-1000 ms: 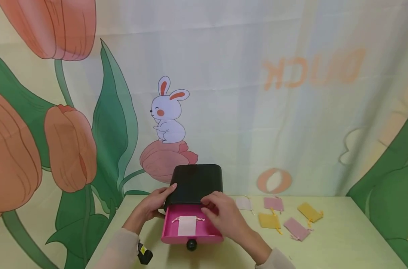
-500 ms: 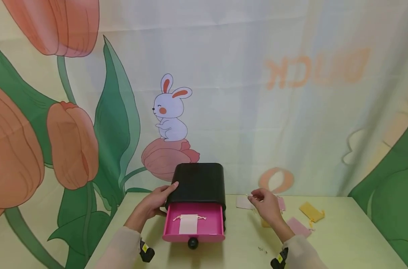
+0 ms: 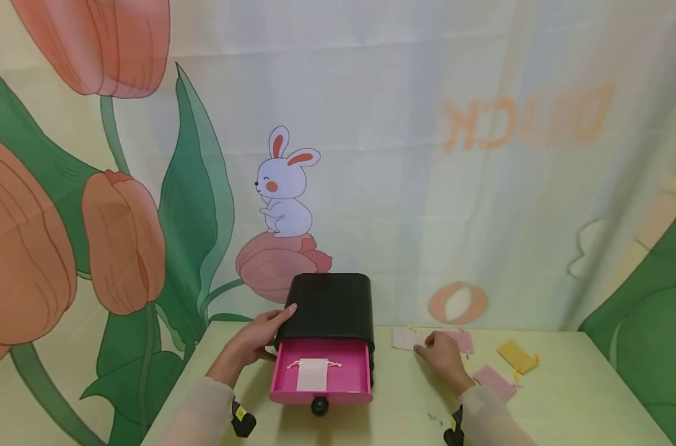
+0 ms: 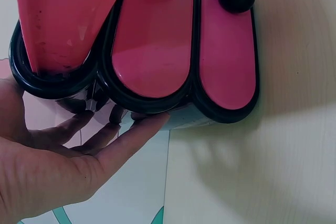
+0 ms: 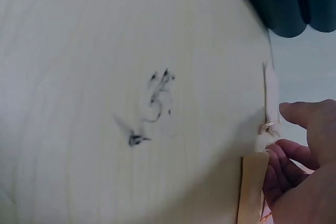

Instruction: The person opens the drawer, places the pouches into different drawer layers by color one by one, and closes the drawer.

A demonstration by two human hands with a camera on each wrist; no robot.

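My left hand [image 3: 258, 336] grips the side of a small black drawer unit [image 3: 331, 306], thumb over its top edge and fingers along its side. The unit's pink top drawer [image 3: 355, 365] is pulled out, and a white drawstring pouch [image 3: 312, 375] lies in it. My right hand [image 3: 441, 357] is low over the table, fingertips right at another white drawstring pouch [image 3: 404, 339]. In the right wrist view, thumb and index finger stand apart near that pouch's string [image 5: 269, 127]. A yellow pouch [image 5: 253, 186] lies under this hand, hidden in the head view.
A pink pouch [image 3: 461, 341] lies behind my right hand. Another pink pouch [image 3: 495, 383] and a yellow pouch [image 3: 518, 356] lie to its right. Two closed drawers [image 4: 157, 40] sit below the pulled-out one. A printed curtain [image 3: 371, 155] hangs behind the table.
My right hand has moved right, away from the pulled-out drawer, then down to the white pouch on the table. My left hand keeps its grip on the drawer unit.
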